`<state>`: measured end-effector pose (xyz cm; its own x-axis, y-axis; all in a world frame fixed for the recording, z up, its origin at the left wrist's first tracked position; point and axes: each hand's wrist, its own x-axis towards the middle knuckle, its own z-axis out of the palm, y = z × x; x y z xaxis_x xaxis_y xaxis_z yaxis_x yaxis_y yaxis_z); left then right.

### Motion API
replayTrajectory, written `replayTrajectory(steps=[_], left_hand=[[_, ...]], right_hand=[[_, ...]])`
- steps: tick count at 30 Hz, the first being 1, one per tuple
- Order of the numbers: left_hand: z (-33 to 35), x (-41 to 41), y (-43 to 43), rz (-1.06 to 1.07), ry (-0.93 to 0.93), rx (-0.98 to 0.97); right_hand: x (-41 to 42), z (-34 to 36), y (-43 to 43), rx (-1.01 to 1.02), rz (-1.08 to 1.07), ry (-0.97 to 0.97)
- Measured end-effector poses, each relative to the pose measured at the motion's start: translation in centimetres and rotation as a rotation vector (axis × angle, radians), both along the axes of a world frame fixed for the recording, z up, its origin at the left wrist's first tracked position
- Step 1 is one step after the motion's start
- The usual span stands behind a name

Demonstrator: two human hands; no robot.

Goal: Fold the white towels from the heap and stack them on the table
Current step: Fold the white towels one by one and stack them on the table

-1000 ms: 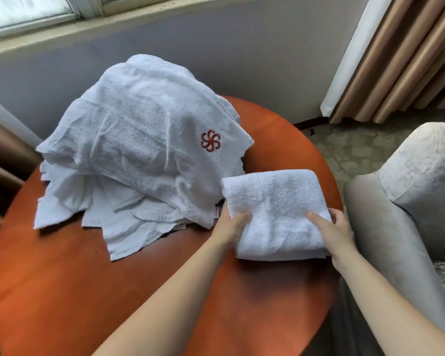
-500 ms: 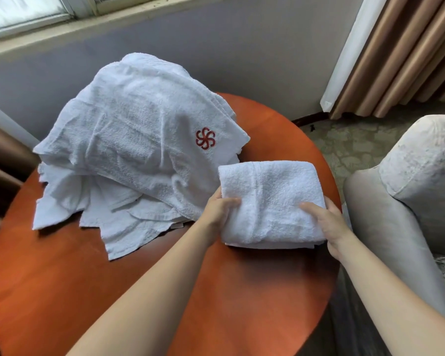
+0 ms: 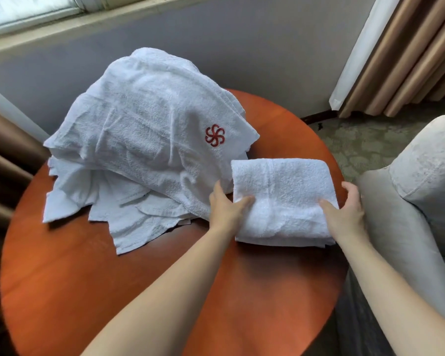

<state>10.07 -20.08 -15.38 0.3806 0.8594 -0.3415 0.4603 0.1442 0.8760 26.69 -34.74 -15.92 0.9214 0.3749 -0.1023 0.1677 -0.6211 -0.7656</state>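
A folded white towel point(image 3: 280, 191) sits on the table point(image 3: 88, 278), right of centre; a rumpled heap of white towels point(image 3: 144, 140), one red-marked, lies just left of it.

Near half of table point(image 3: 62, 291) bare wood: open approach from the front. Towel heap point(image 3: 144, 140) blocks far left, just beside folded towel point(image 3: 280, 196). Armchair point(image 3: 409, 214) crowds the table's right edge.
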Motion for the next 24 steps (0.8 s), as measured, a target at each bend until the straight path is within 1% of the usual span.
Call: replayTrajectory(steps=[1,2,3,4,5,6,7,8,10,13,14,16,18,19,21,24], left_hand=[[0.3,-0.1,-0.2,-0.003,0.05,0.141],[0.6,-0.2,-0.5,-0.028,0.053,0.32],[0.8,0.0,-0.9,-0.086,0.046,0.496],[0.9,0.1,-1.3,-0.172,0.072,0.617],[0.7,0.3,-1.7,-0.274,0.132,0.677],[0.4,0.3,-2.1,-0.383,0.224,0.679],[-0.1,0.3,-2.2,-0.479,0.313,0.637],[-0.6,0.2,-2.2,-0.543,0.362,0.578],[-1.2,-0.3,-1.8,-0.583,0.362,0.52],[-0.2,-0.7,-1.4,-0.535,0.238,0.427],[0.3,-0.8,-1.3,-0.491,0.187,0.382],[1.8,-1.5,-0.9,-0.375,0.109,0.332],[3.1,-2.8,0.0,-0.284,0.088,0.327],[3.5,-3.5,0.7,-0.251,0.092,0.314],[4.0,-5.3,2.2,-0.19,0.114,0.264],[4.3,-7.8,4.9,-0.089,0.113,0.153]], right_hand=[[-0.4,0.6,0.3,-0.043,0.085,-0.217],[-0.9,1.1,0.7,-0.054,0.161,-0.379],[-1.4,1.5,1.2,-0.064,0.23,-0.464],[-2.0,1.5,1.6,-0.097,0.292,-0.477],[-2.7,1.5,2.0,-0.154,0.349,-0.446],[-3.3,1.2,2.2,-0.247,0.402,-0.398],[-3.8,0.6,2.2,-0.357,0.45,-0.362],[-4.1,0.1,2.1,-0.451,0.485,-0.345],[-4.3,-0.2,1.9,-0.543,0.518,-0.343],[-4.1,0.9,2.7,-0.575,0.503,-0.292],[-4.1,1.4,3.2,-0.561,0.478,-0.285],[-5.1,2.8,4.3,-0.419,0.431,-0.352],[-7.1,4.1,6.0,-0.245,0.465,-0.432],[-8.4,4.6,7.0,-0.193,0.501,-0.439],[-10.6,5.4,9.1,-0.147,0.567,-0.392],[-12.7,5.9,12.6,-0.14,0.59,-0.215]])
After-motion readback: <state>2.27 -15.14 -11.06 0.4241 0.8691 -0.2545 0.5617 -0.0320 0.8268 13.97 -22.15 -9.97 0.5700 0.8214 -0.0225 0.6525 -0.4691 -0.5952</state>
